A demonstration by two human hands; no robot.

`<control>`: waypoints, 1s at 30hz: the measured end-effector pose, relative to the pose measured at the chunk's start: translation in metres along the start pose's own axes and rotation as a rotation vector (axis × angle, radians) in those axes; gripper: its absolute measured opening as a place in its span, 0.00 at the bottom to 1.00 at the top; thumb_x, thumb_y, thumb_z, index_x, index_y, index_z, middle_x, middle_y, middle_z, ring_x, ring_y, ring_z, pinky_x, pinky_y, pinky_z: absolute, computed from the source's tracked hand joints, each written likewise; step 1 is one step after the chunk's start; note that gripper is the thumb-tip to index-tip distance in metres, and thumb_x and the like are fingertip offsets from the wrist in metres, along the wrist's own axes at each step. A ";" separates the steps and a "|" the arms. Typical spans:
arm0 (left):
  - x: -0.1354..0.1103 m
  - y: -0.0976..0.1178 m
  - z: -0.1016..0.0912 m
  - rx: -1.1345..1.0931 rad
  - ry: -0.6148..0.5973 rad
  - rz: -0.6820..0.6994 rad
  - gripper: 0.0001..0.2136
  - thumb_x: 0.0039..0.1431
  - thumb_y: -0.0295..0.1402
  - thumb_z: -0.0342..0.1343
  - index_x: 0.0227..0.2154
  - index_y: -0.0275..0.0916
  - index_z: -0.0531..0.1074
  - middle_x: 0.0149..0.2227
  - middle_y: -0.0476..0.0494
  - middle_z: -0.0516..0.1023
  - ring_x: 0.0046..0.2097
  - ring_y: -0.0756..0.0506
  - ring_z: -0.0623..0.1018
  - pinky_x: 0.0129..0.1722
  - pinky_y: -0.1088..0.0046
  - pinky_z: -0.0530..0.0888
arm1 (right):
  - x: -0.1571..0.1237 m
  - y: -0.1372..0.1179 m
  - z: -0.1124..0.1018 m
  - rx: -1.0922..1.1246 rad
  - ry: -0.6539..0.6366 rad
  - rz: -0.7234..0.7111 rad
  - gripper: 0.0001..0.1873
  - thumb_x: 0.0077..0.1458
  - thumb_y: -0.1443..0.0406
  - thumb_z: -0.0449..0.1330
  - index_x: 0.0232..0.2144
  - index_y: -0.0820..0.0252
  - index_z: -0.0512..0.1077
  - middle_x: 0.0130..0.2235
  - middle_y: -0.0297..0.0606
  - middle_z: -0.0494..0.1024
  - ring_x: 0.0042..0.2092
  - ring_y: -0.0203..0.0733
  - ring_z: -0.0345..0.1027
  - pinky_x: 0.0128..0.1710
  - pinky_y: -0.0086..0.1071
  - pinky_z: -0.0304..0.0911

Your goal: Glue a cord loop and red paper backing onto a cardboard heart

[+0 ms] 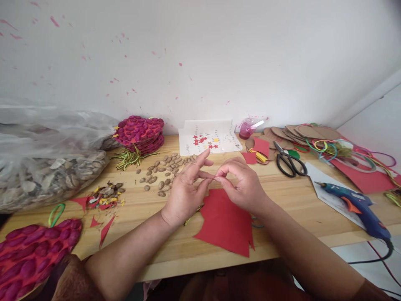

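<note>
My left hand (185, 189) and my right hand (242, 184) meet above a wooden table (291, 196). Their thumbs and forefingers pinch together on something tiny that I cannot make out; the left hand's other fingers are stretched out. Under the hands lies a cut piece of red sheet (226, 223). Loose brown seeds (163, 171) are scattered just beyond the left hand.
A clear bag of husks (50, 167) fills the left. Red seed-covered discs are stacked at the back (140, 133) and one lies at front left (31, 251). A paper with star stickers (208, 138), scissors (290, 161), a blue glue gun (357, 207), cardboard discs (300, 133) and coloured loops (326, 147) lie to the right.
</note>
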State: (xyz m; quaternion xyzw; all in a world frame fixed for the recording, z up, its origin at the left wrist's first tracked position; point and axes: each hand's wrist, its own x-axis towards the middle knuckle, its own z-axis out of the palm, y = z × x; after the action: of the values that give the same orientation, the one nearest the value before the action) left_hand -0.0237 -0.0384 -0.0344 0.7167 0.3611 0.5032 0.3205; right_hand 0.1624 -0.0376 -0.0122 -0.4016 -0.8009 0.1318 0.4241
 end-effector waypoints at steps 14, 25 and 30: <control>0.001 0.008 -0.003 0.252 -0.032 0.263 0.31 0.65 0.20 0.50 0.67 0.51 0.55 0.49 0.46 0.76 0.41 0.53 0.78 0.51 0.70 0.77 | -0.002 0.000 -0.003 0.109 -0.041 0.212 0.03 0.58 0.69 0.58 0.32 0.57 0.69 0.33 0.35 0.73 0.37 0.41 0.67 0.36 0.35 0.62; 0.007 0.003 -0.001 -0.383 0.038 -0.208 0.31 0.59 0.26 0.60 0.64 0.49 0.61 0.50 0.44 0.72 0.39 0.52 0.79 0.48 0.70 0.78 | -0.001 0.009 -0.003 -0.023 0.132 0.331 0.10 0.54 0.62 0.66 0.26 0.56 0.70 0.27 0.32 0.75 0.30 0.38 0.64 0.31 0.34 0.60; 0.008 0.004 -0.001 -0.417 0.043 -0.240 0.30 0.58 0.27 0.62 0.63 0.46 0.62 0.50 0.44 0.72 0.37 0.54 0.78 0.46 0.72 0.78 | -0.002 0.004 -0.001 0.019 0.093 0.240 0.02 0.55 0.67 0.63 0.32 0.55 0.73 0.32 0.33 0.78 0.34 0.39 0.69 0.34 0.34 0.64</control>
State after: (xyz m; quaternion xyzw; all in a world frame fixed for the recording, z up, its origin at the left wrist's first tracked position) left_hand -0.0219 -0.0334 -0.0271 0.5761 0.3386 0.5405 0.5112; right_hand 0.1660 -0.0370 -0.0151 -0.4960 -0.7254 0.1704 0.4459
